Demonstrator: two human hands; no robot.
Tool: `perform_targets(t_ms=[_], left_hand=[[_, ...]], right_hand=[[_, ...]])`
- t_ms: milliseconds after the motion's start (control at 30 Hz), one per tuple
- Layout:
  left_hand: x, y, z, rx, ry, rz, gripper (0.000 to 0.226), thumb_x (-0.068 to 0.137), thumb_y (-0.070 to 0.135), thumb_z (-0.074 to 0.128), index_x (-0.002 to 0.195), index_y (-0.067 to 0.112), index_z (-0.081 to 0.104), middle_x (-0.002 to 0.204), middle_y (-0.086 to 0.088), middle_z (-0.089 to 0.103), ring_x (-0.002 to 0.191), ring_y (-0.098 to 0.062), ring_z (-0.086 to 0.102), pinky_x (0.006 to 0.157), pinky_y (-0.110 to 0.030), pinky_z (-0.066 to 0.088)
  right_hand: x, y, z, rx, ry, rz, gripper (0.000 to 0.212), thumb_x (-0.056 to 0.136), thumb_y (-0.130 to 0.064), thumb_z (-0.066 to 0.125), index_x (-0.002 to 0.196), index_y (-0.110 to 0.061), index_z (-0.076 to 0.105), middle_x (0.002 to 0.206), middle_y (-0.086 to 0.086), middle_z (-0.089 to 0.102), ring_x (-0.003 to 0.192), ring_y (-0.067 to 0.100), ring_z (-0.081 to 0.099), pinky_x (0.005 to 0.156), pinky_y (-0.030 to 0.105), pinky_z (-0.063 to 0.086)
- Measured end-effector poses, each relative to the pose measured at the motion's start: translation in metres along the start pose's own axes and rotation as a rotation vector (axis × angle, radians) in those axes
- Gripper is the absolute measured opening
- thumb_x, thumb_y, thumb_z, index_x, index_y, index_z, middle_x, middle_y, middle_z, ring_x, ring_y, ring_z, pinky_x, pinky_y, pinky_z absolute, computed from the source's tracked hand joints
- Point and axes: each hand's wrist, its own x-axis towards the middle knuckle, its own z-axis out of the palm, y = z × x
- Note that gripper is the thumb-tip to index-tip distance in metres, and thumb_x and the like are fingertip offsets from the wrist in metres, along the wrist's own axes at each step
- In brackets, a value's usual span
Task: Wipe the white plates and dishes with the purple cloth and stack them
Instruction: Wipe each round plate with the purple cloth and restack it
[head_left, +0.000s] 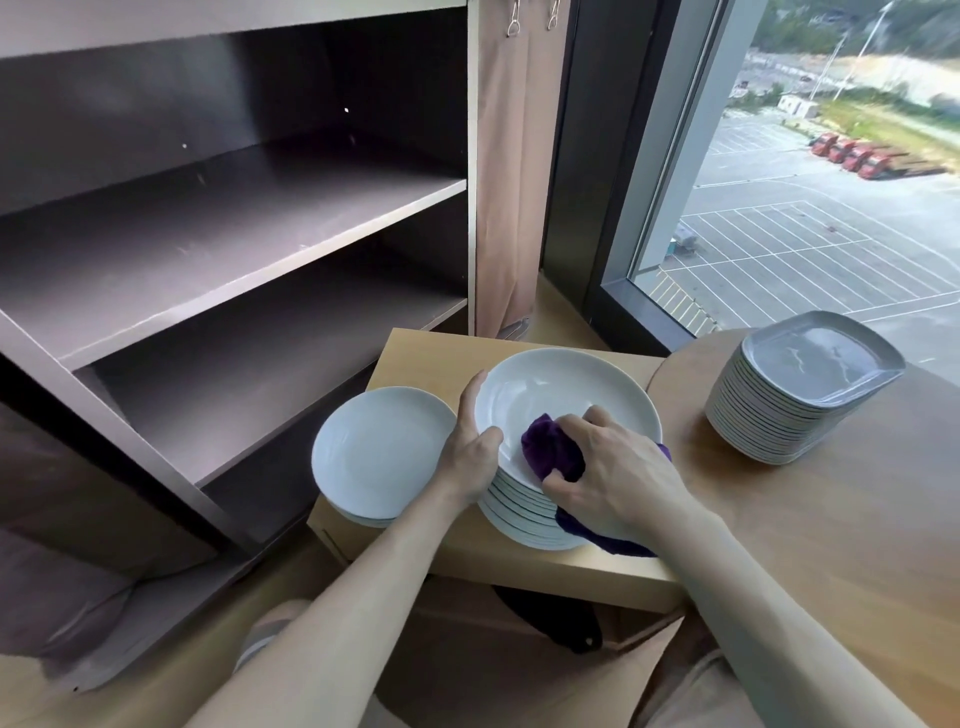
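A round white plate (561, 395) is tilted up above a tall stack of round white plates (524, 519) on a small wooden table (415, 358). My left hand (470, 447) grips the plate's left rim, thumb on its face. My right hand (608, 478) holds the bunched purple cloth (550, 452) against the plate's lower inside; the cloth's tail hangs out under the palm. A short stack of round white plates (379, 452) sits to the left. A tall stack of squarish white dishes (800, 389) stands at the right on a rounded wooden table (831, 519).
A dark open shelf unit (234, 218) with bare shelves stands at the left, close to the small table. A beige curtain (509, 166) hangs beside it. A large window (810, 182) runs behind the tables. My knees are below the table edge.
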Motion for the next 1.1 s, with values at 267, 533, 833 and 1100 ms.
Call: perform_targets(t_ms=[267,533,833,1100], left_hand=[[0.005,-0.009,0.004,-0.004,0.035,0.007,0.058,0.098,0.052,0.032,0.155,0.049,0.019,0.140,0.025,0.039,0.121,0.001,0.043,0.083,-0.002,0.034],[0.005,-0.016,0.004,-0.114,0.023,0.031,0.061,0.099,0.049,0.024,0.160,0.040,0.021,0.157,0.021,0.036,0.144,0.002,0.034,0.114,-0.019,0.032],[0.002,-0.021,-0.004,0.134,0.014,0.111,0.050,0.114,0.024,0.022,0.162,0.036,0.015,0.166,0.017,0.023,0.146,0.005,0.023,0.123,-0.023,0.022],[0.001,-0.026,-0.003,0.130,0.031,0.120,0.048,0.114,0.028,0.021,0.161,0.038,0.018,0.165,0.020,0.023,0.148,0.005,0.021,0.122,-0.023,0.020]], right_hand=[[0.015,0.007,-0.008,0.061,-0.136,-0.147,0.049,0.082,-0.053,0.051,0.128,-0.038,0.060,0.119,-0.016,0.056,0.099,0.017,0.057,0.080,0.033,0.042],[0.063,-0.008,0.017,-0.002,-0.069,-0.214,0.046,0.091,-0.053,0.047,0.133,-0.036,0.054,0.122,-0.007,0.055,0.102,0.023,0.056,0.085,0.041,0.044],[0.093,0.024,0.013,-0.323,0.149,-0.083,0.039,0.097,-0.046,0.044,0.128,-0.024,0.053,0.117,0.007,0.057,0.098,0.035,0.059,0.081,0.043,0.045],[0.060,0.041,-0.008,-0.444,0.049,-0.031,0.038,0.098,-0.049,0.039,0.118,-0.023,0.057,0.113,0.004,0.059,0.092,0.031,0.059,0.072,0.038,0.036]])
